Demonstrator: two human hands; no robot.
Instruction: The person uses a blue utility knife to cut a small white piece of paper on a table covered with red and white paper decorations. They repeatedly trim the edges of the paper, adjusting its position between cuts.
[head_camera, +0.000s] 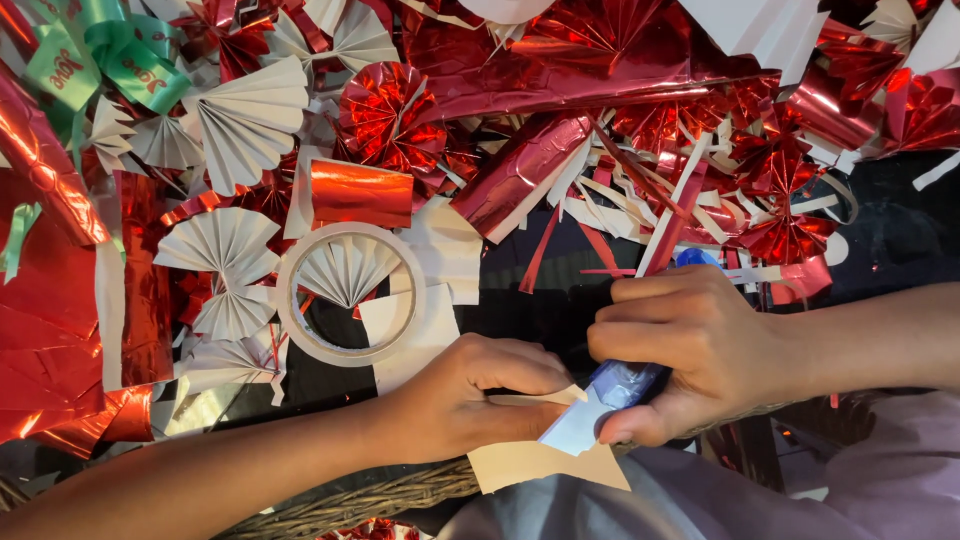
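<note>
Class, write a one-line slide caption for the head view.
Two hands trim cream paper with blue-handled scissors beside red foil fans.

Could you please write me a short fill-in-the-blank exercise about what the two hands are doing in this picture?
1. The right hand is closed around a tool with a ____ handle.
2. The left hand presses on a piece of ____ paper.
3. The tape ring lies to the ____ of the left hand in the picture.
4. The foil roll beyond the tape ring is ____ in colour.

Missing words: blue; white; upper left; red
</note>
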